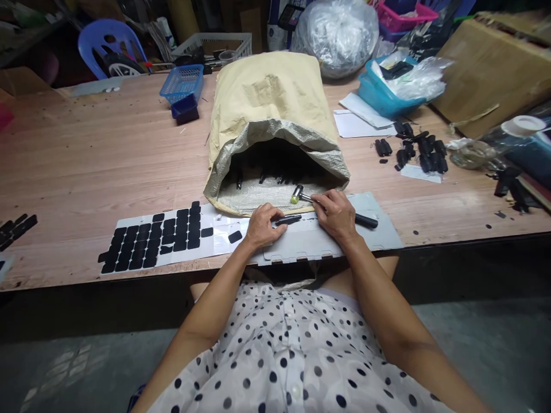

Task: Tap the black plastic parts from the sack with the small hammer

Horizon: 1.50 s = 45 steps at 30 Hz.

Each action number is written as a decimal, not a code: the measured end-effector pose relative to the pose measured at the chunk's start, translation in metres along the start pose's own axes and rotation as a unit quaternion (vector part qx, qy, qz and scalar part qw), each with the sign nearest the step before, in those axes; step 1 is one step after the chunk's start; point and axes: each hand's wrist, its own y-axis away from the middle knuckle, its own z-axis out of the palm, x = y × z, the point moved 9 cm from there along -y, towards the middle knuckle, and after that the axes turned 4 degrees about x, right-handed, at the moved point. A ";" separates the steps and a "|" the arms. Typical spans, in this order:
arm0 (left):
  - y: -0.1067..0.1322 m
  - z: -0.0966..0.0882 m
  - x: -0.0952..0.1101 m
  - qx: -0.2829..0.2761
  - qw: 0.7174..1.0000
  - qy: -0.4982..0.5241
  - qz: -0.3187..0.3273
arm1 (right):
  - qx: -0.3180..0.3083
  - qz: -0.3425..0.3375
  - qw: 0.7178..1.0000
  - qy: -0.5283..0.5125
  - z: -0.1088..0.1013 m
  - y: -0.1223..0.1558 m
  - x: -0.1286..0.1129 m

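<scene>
Left hand (263,225) pinched slim black piece (288,219) over grey board (297,246); right hand (336,213) gripped hammer (297,194), head near open sack (267,86).

Soft, fairly even light, seemingly from above, brightens the tabletop (107,166), while the background beyond it and the space beneath sink into dimness. The sack (228,109) is nearly black inside, most detail lost in shadow. Glare breaks up on the clear plastic bag (336,37) (small sparkles more than a broad sheen), and pale patches of light mark the floor (129,367). Wide-angle distortion stretches the cardboard box (486,69); the outer margins look soft, the centre crisper, though the black piece (289,219) shows little surface detail.
</scene>
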 end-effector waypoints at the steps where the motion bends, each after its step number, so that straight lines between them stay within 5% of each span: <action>1: 0.000 0.000 -0.001 0.001 1.000 -0.002 -0.003 | -0.003 0.003 1.000 -0.001 0.000 0.000 -0.001; 22: -0.003 -0.001 -0.008 -0.006 1.000 0.010 -0.002 | 0.006 0.004 1.000 0.012 0.001 -0.003 -0.004; 28: 0.007 -0.012 0.004 0.008 0.998 0.069 0.007 | 0.003 0.001 1.000 0.010 0.003 -0.005 -0.004; 32: 0.050 -0.005 0.031 -0.079 0.982 0.171 0.013 | -0.006 0.006 1.000 0.009 0.004 -0.005 -0.003; 37: 0.125 0.040 0.048 -0.271 0.921 0.274 -0.052 | -0.006 0.007 1.000 0.014 0.004 -0.003 -0.003; 39: 0.141 0.056 0.034 -0.285 0.913 0.274 -0.103 | -0.002 0.004 1.000 0.017 0.004 -0.003 -0.004; 45: 0.155 0.077 -0.058 -0.228 0.914 0.088 -0.323 | 0.006 -0.003 1.000 0.010 0.004 -0.003 -0.002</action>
